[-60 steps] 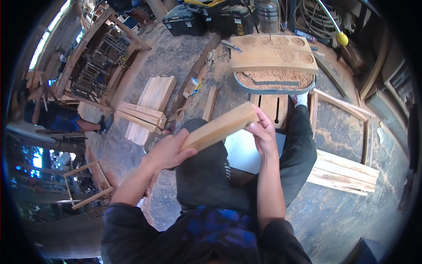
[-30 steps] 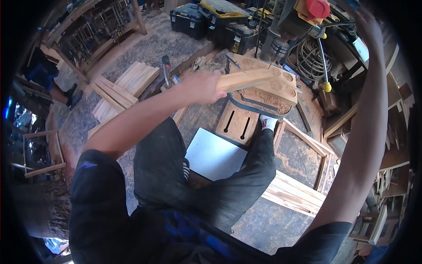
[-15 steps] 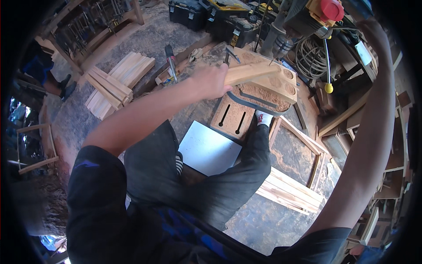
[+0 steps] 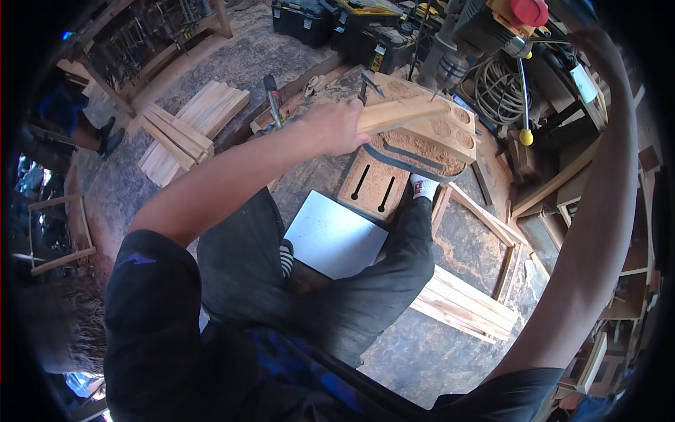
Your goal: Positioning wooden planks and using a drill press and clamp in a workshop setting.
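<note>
head view: left hand [image 4: 336, 126] gripping wood block [image 4: 401, 112]

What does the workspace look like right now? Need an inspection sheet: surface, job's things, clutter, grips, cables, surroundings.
Surface: drill press table carries a wooden jig with round recesses; sawdust lies on both.
Job's things: wooden block lies on the jig under the drill chuck.
Clutter: stacked wood strips at left, flat slats on the floor at right, white sheet by the knees, hammer.
Grips: left hand closed on the block's near end; right hand is raised at the top edge beside the machine, its grip hidden.
Cables: coiled cord behind the press.
Surroundings: black tool cases, wooden frames, sawdust-covered floor.
</note>
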Available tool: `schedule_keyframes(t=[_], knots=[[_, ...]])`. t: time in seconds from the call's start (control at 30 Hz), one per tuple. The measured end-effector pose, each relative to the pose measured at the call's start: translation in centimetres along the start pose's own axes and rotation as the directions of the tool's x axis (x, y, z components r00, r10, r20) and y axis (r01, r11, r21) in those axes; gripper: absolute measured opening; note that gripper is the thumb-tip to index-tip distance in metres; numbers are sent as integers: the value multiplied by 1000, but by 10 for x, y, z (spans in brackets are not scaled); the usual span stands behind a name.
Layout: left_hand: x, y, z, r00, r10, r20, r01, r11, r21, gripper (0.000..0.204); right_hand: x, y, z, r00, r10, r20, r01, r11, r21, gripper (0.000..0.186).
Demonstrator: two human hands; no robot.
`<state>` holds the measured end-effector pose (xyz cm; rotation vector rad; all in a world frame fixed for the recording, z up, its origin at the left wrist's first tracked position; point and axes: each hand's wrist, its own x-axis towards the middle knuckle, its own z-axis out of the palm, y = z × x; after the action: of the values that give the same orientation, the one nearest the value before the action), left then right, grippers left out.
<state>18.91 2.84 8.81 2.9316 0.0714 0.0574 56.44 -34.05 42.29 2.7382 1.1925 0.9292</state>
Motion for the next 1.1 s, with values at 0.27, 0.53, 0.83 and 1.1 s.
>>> schedule_keyframes(t=[0.27,0.53,0.83,1.1], knots=[[-2,-1,-1,1000,9,2,-9,1000,-19,55,1,2,-1,998,-5,59,3,999,45,41],[-5,2,-7,999,-14,39,15,1000,-23,58,-5,-11,-4,1000,12,-14,-13,1000,-9,41],[-6,2,-5,999,-7,35,7,1000,-23,58,-14,-26,-6,999,46,-29,-46,999,-14,43],[-7,7,-10,998,-25,59,25,1000,-3,58,-18,-21,-5,1000,9,3,-9,1000,-6,43]])
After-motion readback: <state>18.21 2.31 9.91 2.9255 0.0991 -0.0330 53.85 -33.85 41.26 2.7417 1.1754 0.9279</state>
